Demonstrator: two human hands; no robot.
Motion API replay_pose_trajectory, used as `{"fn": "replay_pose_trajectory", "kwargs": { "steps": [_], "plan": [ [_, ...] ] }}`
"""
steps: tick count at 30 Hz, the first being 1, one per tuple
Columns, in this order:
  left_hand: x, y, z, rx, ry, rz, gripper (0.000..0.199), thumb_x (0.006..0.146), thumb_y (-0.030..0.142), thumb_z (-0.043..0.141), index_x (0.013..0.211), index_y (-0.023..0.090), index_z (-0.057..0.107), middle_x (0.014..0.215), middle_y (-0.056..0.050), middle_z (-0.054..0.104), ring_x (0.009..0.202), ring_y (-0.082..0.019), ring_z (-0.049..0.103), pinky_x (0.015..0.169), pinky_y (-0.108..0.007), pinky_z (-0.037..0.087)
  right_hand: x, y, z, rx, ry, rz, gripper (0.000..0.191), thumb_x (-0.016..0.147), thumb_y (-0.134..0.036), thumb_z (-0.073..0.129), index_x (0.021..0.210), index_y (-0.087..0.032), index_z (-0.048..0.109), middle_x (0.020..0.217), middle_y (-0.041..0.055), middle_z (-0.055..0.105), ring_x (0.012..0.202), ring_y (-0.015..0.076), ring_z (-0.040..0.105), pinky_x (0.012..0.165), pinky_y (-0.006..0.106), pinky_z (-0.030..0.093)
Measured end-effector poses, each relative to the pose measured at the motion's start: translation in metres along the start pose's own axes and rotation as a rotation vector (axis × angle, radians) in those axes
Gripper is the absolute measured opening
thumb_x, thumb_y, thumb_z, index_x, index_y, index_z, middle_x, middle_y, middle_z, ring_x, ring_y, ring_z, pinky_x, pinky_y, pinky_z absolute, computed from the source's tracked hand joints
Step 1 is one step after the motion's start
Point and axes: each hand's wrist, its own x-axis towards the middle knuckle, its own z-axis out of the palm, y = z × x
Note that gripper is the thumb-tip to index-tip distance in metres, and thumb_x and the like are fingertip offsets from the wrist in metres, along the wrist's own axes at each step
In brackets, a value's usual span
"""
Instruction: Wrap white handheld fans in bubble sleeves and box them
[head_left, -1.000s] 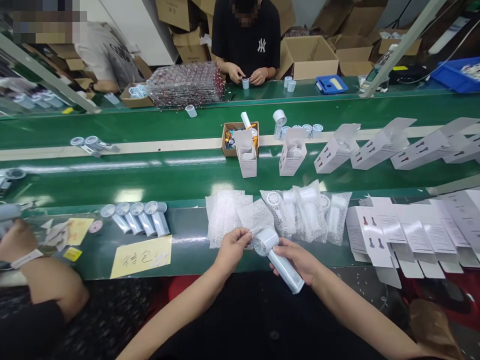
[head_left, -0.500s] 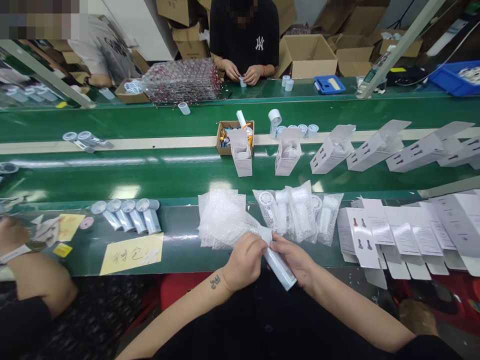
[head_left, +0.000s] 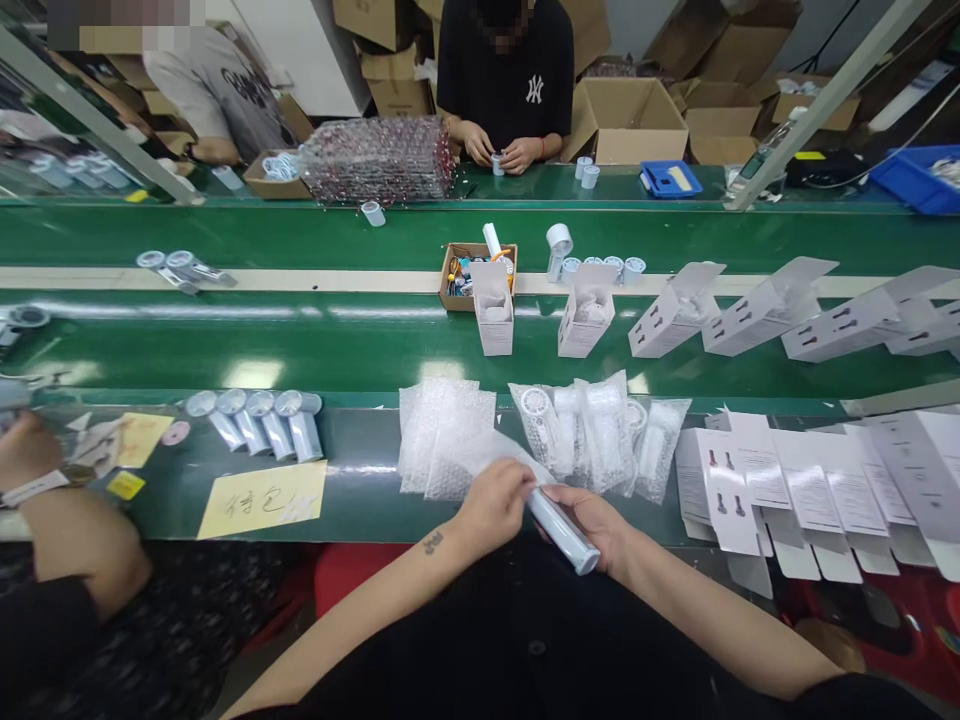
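Observation:
A handheld fan (head_left: 564, 535) with a shiny pale-blue handle lies slantwise in front of me, its far end inside a clear bubble-wrap bag (head_left: 487, 452). My right hand (head_left: 596, 518) is wrapped round the handle from the right. With closed fingers, my left hand (head_left: 495, 505) pinches the bag at its mouth beside the handle. The fan's head is hidden by bag and fingers. Just beyond my left hand lies a stack of flat bubble-wrap bags (head_left: 427, 425). Several bagged fans (head_left: 606, 425) lie beyond my right hand.
Several unwrapped fans (head_left: 262, 425) and a yellow note (head_left: 262, 500) lie left. Flattened white cartons (head_left: 810, 480) overlap at right. Open white boxes (head_left: 667, 325) line the green belt (head_left: 360, 350), near a small parts box (head_left: 454, 302). A co-worker's arm (head_left: 67, 500) is at left; another person (head_left: 506, 90) sits opposite.
The view has shifted slightly. The fan and my right hand have moved a little right, and the bag at my left hand lies flatter over the stack. Both hands keep their hold.

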Motion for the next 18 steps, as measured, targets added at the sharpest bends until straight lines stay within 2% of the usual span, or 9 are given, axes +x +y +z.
{"fn": "replay_pose_trajectory", "kwargs": {
  "steps": [2, 3, 6, 9, 11, 12, 14, 16, 18],
  "plan": [
    [-0.005, 0.001, 0.000, -0.003, -0.070, 0.086, 0.018, 0.086, 0.019, 0.044, 0.086, 0.017, 0.062, 0.082, -0.008, 0.064, 0.080, -0.019, 0.058, 0.074, -0.032, 0.048, 0.005, 0.001, -0.001, -0.048, 0.078, -0.054, 0.014, 0.079, -0.021, 0.058, 0.071, -0.020, 0.047, 0.052, -0.0036, 0.054, 0.046, 0.0127, 0.054, 0.050, 0.024, 0.046],
    [-0.007, 0.002, -0.001, -0.028, -0.083, 0.067, 0.018, 0.086, 0.019, 0.044, 0.086, 0.017, 0.062, 0.082, -0.007, 0.065, 0.079, -0.019, 0.058, 0.074, -0.032, 0.047, 0.006, 0.002, -0.001, -0.071, 0.116, -0.089, 0.017, 0.078, -0.021, 0.059, 0.068, -0.021, 0.045, 0.050, -0.0052, 0.051, 0.046, 0.0120, 0.053, 0.049, 0.023, 0.044],
    [-0.009, 0.002, -0.009, -0.186, -0.040, -0.229, 0.015, 0.084, 0.022, 0.048, 0.079, 0.017, 0.061, 0.073, -0.003, 0.062, 0.071, -0.016, 0.057, 0.069, -0.029, 0.046, -0.008, -0.003, -0.003, -0.208, 0.172, -0.201, 0.022, 0.075, -0.025, 0.065, 0.065, -0.022, 0.046, 0.048, -0.0074, 0.049, 0.044, 0.0107, 0.049, 0.046, 0.022, 0.038],
    [-0.008, 0.010, -0.032, -0.383, -0.028, -0.452, 0.014, 0.081, 0.025, 0.052, 0.072, 0.016, 0.057, 0.065, 0.001, 0.056, 0.063, -0.013, 0.052, 0.063, -0.025, 0.043, -0.047, -0.019, -0.002, -0.609, 0.101, -0.459, 0.018, 0.075, -0.030, 0.068, 0.071, -0.021, 0.053, 0.052, -0.0061, 0.055, 0.047, 0.0112, 0.051, 0.047, 0.022, 0.036],
    [-0.006, 0.021, -0.053, -0.457, -0.014, -0.407, 0.014, 0.083, 0.026, 0.052, 0.074, 0.016, 0.058, 0.066, 0.001, 0.056, 0.063, -0.012, 0.051, 0.062, -0.024, 0.043, -0.073, -0.033, -0.002, -0.793, -0.037, -0.541, 0.019, 0.079, -0.037, 0.066, 0.075, -0.021, 0.055, 0.053, -0.0054, 0.056, 0.047, 0.0115, 0.052, 0.049, 0.023, 0.037],
    [-0.006, 0.027, -0.062, -0.471, -0.002, -0.342, 0.015, 0.084, 0.027, 0.052, 0.076, 0.016, 0.059, 0.068, 0.000, 0.056, 0.065, -0.012, 0.051, 0.063, -0.024, 0.043, -0.082, -0.039, -0.003, -0.771, -0.087, -0.528, 0.022, 0.078, -0.040, 0.067, 0.077, -0.021, 0.056, 0.053, -0.0055, 0.055, 0.048, 0.0114, 0.052, 0.050, 0.024, 0.038],
    [-0.005, 0.040, -0.074, -0.487, 0.014, -0.195, 0.015, 0.086, 0.026, 0.052, 0.078, 0.016, 0.060, 0.072, -0.001, 0.058, 0.069, -0.013, 0.053, 0.066, -0.024, 0.044, -0.086, -0.045, -0.003, -0.525, -0.080, -0.447, 0.029, 0.074, -0.046, 0.070, 0.082, -0.022, 0.056, 0.058, -0.0048, 0.056, 0.052, 0.0122, 0.054, 0.054, 0.025, 0.043],
    [-0.006, 0.049, -0.071, -0.499, -0.026, -0.067, 0.016, 0.087, 0.023, 0.051, 0.077, 0.016, 0.061, 0.074, -0.003, 0.060, 0.071, -0.013, 0.056, 0.068, -0.024, 0.045, -0.073, -0.043, 0.000, -0.194, -0.041, -0.266, 0.043, 0.069, -0.057, 0.069, 0.090, -0.022, 0.057, 0.068, -0.0009, 0.061, 0.061, 0.0165, 0.060, 0.061, 0.031, 0.049],
    [-0.008, 0.051, -0.059, -0.493, -0.148, 0.078, 0.017, 0.087, 0.020, 0.050, 0.078, 0.016, 0.063, 0.078, -0.005, 0.064, 0.075, -0.014, 0.060, 0.073, -0.025, 0.048, -0.049, -0.031, 0.011, -0.008, -0.116, -0.016, 0.052, 0.069, -0.065, 0.064, 0.092, -0.019, 0.056, 0.071, 0.0040, 0.063, 0.066, 0.0210, 0.062, 0.061, 0.035, 0.050]
  ]
}}
